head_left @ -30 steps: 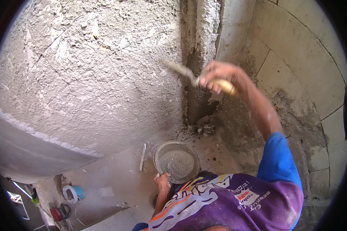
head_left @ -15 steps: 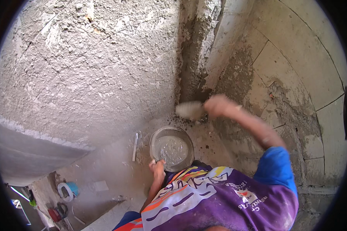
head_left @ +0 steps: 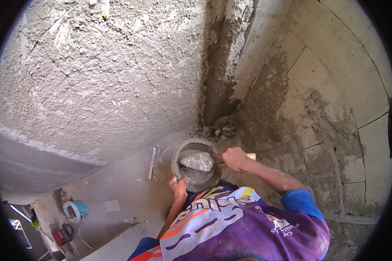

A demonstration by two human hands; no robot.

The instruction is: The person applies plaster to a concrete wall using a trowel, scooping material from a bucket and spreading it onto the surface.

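My left hand (head_left: 179, 185) grips the near rim of a round metal pan (head_left: 177, 153) that holds wet grey mortar. My right hand (head_left: 235, 158) is closed on the pale wooden handle of a trowel (head_left: 197, 160). The trowel's blade lies inside the pan, coated in mortar. Both arms come up from my purple, blue and orange shirt at the lower edge. Straight above the pan runs a wet, dark strip of fresh mortar (head_left: 218, 82) in the corner between two walls.
A rough plastered wall (head_left: 96, 74) fills the left and top. A wall of large pale blocks (head_left: 335, 87) curves along the right. Below on the dusty floor lie a thin metal bar (head_left: 152, 157), a blue-and-white roll (head_left: 75, 209) and a red tool (head_left: 62, 235).
My right hand came down from the wall corner with the trowel and put the blade into the pan. The left hand stayed on the pan's rim.
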